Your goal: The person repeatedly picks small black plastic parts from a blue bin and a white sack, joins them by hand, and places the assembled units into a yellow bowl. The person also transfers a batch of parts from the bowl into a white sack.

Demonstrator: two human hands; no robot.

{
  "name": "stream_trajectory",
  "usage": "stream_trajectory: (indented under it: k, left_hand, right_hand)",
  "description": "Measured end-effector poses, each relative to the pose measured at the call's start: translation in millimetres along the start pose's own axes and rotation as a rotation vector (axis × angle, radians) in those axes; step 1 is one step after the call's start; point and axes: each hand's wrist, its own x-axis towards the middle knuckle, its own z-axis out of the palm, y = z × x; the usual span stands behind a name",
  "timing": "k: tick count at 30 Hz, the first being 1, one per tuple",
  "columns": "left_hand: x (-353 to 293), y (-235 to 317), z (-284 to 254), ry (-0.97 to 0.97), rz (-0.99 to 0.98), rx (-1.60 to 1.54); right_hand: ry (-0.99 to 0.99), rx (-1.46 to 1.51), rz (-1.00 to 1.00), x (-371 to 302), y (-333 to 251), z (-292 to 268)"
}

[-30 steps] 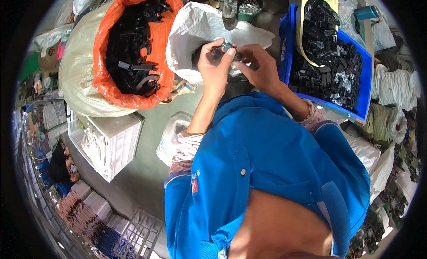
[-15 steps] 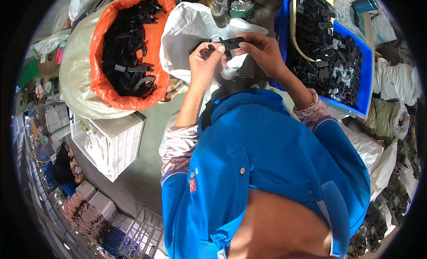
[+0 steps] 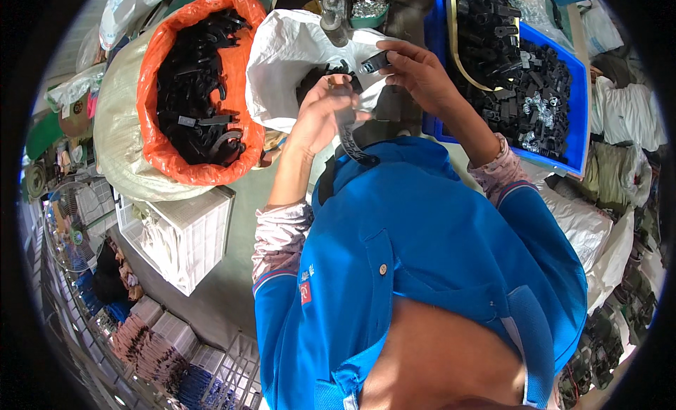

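Note:
My left hand (image 3: pixel 317 121) is closed around a curved black plastic part (image 3: pixel 349 141), which is smeared by motion and hangs down toward my blue shirt. To its right, my right hand (image 3: pixel 424 77) pinches a small black piece with a shiny metal bit (image 3: pixel 375 62) between thumb and fingers. The two pieces are apart. Both hands are over the mouth of a white woven bag (image 3: pixel 271 79), with black parts (image 3: pixel 313 80) lying inside it, partly hidden by my left hand.
An orange-lined sack (image 3: pixel 149 121) full of black curved parts stands at the left. At the right is a blue bin (image 3: pixel 579 121) of small black and metal pieces, with a yellow-edged tray (image 3: pixel 461 58) of black parts over it. A white crate (image 3: pixel 204 234) sits lower left.
My hands have drawn apart. The left has moved down a little with the curved part, which now points toward me; the right has the small piece farther up and right.

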Motion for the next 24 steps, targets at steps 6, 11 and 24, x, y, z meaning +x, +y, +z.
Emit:
stream_trajectory:
  k: [6,11,24]
  left_hand:
    - [-6.3,-9.2,15.4,0.046,-0.025,0.245]
    - [-5.4,-16.5,16.3,0.086,0.045,0.395]
    - [1.6,-16.0,22.3,0.031,-0.046,0.383]
  right_hand:
    - [-0.024,-0.097,-0.114,1.5,-14.2,-6.3]
    - [-0.069,-0.189,-0.155,1.4,-16.3,-8.1]
    - [-0.13,-0.353,-0.17,0.9,-23.1,-16.6]
